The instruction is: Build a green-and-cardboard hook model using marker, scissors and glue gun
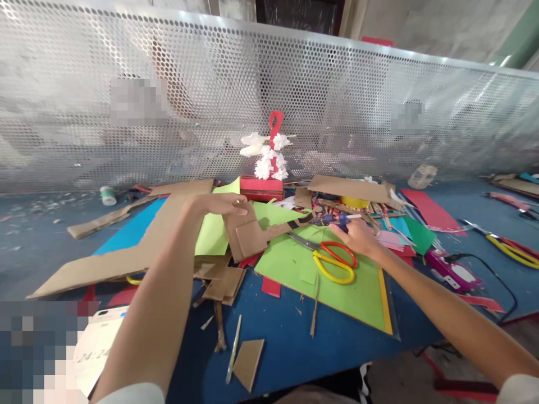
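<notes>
My left hand pinches the top edge of a folded brown cardboard piece and holds it just above the blue table. My right hand is closed on a thin tool with a blue-purple grip that points left towards the cardboard. Scissors with red and yellow handles lie on a green sheet just below my right hand. A light green paper sits under my left hand.
A long brown cardboard strip lies at the left. A red paper figure with white flowers stands on a red box by the perforated metal screen. A purple glue gun with a black cord lies at the right. Cardboard scraps litter the front.
</notes>
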Tool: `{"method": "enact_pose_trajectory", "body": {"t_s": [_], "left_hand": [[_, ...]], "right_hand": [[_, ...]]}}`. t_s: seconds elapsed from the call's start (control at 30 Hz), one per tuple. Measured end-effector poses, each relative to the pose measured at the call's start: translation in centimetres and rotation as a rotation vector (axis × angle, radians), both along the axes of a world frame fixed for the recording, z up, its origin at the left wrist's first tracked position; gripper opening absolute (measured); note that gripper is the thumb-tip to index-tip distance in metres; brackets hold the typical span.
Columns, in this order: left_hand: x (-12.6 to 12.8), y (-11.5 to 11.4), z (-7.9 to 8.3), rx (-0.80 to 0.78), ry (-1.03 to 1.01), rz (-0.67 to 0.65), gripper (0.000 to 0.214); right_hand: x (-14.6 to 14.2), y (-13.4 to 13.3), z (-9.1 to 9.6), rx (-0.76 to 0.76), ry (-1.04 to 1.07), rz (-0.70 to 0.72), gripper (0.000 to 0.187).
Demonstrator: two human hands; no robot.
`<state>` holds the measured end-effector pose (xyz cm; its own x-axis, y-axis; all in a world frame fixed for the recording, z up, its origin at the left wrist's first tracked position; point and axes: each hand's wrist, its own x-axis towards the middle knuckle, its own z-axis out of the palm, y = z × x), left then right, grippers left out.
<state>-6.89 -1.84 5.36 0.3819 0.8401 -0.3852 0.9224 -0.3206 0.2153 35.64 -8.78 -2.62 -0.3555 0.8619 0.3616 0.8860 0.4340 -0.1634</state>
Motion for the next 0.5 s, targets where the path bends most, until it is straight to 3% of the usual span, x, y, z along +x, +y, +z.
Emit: {"method": "enact_pose_trajectory", "body": {"t_s": [0.17, 0.4, 0.5], "left_hand": [[-0.1, 0.2, -0.3, -0.007, -0.009, 0.036, 0.094], [0.1, 0.1, -0.1, 0.009, 0.006, 0.008, 0.085], [0.2, -0.1, 0.1, 0.007, -0.005, 0.006, 0.083]], "right_hand": [[1.8, 1.0, -0.3, 0.054, 0.029, -0.108, 0.047], [-0.9, 0.5, -0.2, -0.007, 0.033, 0.018, 0.052], [-0.5, 0.6, -0.3, -0.015, 0.055, 0.042, 0.052]]}}
